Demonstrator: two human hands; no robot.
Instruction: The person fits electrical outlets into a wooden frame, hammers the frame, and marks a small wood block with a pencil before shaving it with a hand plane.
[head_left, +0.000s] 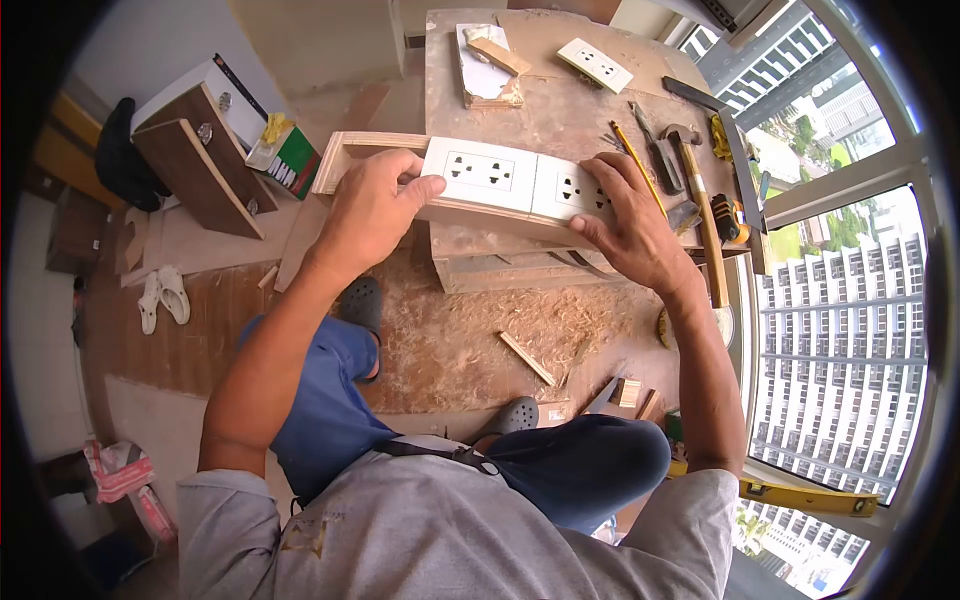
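A long wooden box [378, 141] lies across the near edge of the workbench, its left end open and hollow. Two white socket plates sit side by side on its top: the left plate [484, 173] and the right plate [552, 188]. My left hand [380, 205] grips the box at the left plate's outer edge, with the thumb on that plate. Over the right plate's far end, my right hand [632, 222] has its fingers curled, the thumb at the near edge; it partly hides the sockets there.
The workbench [560, 110] bears a loose socket plate [596, 66], a hammer [704, 210], a pencil [640, 168], a chisel and a tape measure. Wood shavings [450, 335] cover the floor below. Cabinet panels [195, 175] stand at left; a yellow level [810, 498] lies at right.
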